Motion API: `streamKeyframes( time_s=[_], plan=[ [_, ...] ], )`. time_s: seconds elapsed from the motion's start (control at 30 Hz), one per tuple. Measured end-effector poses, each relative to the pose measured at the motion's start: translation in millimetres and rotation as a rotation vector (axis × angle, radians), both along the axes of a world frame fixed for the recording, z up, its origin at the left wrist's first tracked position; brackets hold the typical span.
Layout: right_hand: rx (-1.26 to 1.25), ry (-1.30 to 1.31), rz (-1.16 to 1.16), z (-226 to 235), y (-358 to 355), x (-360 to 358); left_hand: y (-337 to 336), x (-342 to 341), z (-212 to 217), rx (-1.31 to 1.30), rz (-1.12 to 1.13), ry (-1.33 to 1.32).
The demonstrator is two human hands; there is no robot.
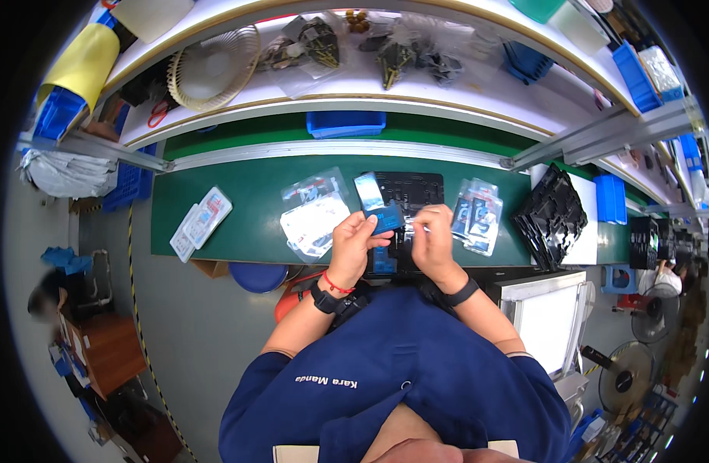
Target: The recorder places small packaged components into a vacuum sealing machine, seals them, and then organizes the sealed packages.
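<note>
My left hand (353, 241) is closed, pinching a flat dark-blue rectangular piece (387, 218) that looks like a phone battery. A shiny light-blue strip (367, 190) rises just beyond it; whether the two are joined I cannot tell. My right hand (433, 238) is close by on the right, its fingers pressed together; anything between them is too small to make out. Under both hands lies a black moulded tray (425, 187) with recesses. Another blue piece (384, 261) sits at its near left, partly covered by my left hand.
Left of the tray are clear plastic packs with white cards (317, 224), and farther left two white packs (202, 221). More packs (478, 216) lie right, then stacked black trays (551, 220). A blue bin (345, 123) stands behind, under a loaded shelf (416, 104).
</note>
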State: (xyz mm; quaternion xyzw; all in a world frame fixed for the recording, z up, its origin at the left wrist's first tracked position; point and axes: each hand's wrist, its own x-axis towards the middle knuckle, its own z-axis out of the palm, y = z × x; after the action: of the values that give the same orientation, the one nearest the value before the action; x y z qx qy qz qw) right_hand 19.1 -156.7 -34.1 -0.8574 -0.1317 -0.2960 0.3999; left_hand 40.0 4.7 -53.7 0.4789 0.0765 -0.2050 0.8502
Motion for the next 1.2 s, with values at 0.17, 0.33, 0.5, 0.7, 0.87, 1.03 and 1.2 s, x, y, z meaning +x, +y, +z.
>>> streamKeyframes(
  time_s=[0.17, 0.33, 0.5, 0.7, 0.87, 1.03, 1.2],
  plan=[
    [0.477, 0.189, -0.104, -2, -12, 2, 2, 1, -23, 0.041, -0.051, 0.038],
    [0.784, 0.639, 0.098, -3, -10, 12, -8, -9, -46, 0.196, -0.419, -0.158],
    [0.714, 0.530, -0.085, -25, -27, 9, 28, -7, -84, 1.222, -0.141, -0.598],
    [0.751, 0.547, -0.117, -22, -33, 10, 85, -15, -153, 1.751, -0.191, -0.903],
    [0.722, 0.538, -0.100, -25, -30, 8, 79, -13, -135, 1.576, -0.194, -0.940],
    [0.743, 0.521, -0.047, -20, -24, 9, 76, -23, -121, 1.598, -0.179, -1.015],
    [0.744, 0.488, -0.021, -13, -20, 9, 93, -25, -141, 1.581, -0.186, -1.163]
  ],
)
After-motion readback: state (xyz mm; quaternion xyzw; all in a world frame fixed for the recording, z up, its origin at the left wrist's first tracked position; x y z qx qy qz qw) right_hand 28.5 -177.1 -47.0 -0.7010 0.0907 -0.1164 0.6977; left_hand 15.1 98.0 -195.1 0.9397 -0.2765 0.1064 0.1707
